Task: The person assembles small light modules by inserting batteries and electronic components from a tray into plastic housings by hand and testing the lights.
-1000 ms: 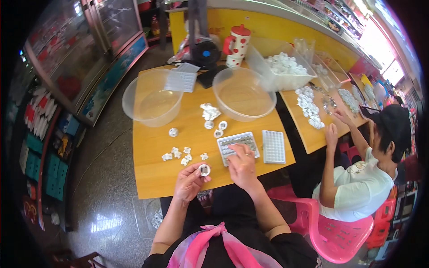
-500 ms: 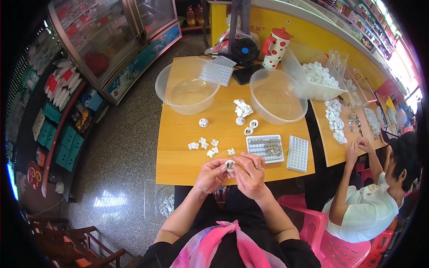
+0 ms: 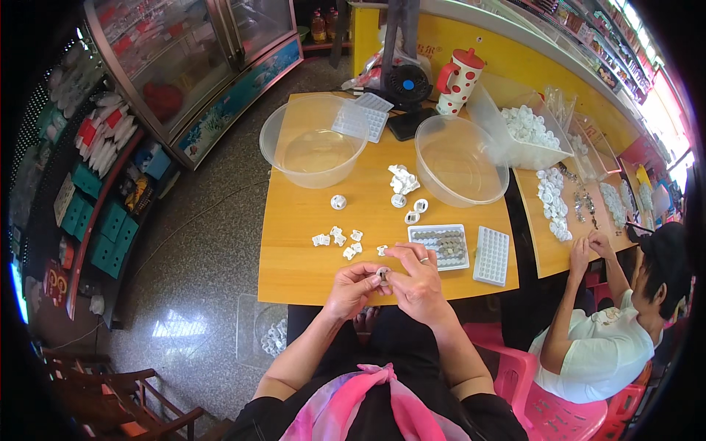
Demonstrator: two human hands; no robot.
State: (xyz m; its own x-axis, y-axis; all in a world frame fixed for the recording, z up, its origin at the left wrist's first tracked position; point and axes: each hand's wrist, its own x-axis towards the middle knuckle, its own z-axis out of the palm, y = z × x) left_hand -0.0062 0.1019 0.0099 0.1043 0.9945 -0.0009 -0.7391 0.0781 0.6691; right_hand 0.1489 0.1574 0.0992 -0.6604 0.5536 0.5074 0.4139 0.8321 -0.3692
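Observation:
Just over the table's front edge, my left hand pinches a small round white plastic part with a dark centre. My right hand is closed in on the same part from the other side, its thumb against it and its forefinger stretched forward. A small white clip-like piece lies by that forefinger; whether they touch I cannot tell. Several similar white pieces lie left of it. Beyond my right hand sits a white tray holding rows of grey, coin-like discs.
An unfilled white tray is at the right. Further back are round parts, a white pile, two clear bowls, a fan and a dotted jug. A person works at the adjoining table.
My right hand has shifted slightly, its forefinger reaching further forward beside the small white piece. The round part stays between my hands, a little lower and tilted. The whole view has moved slightly.

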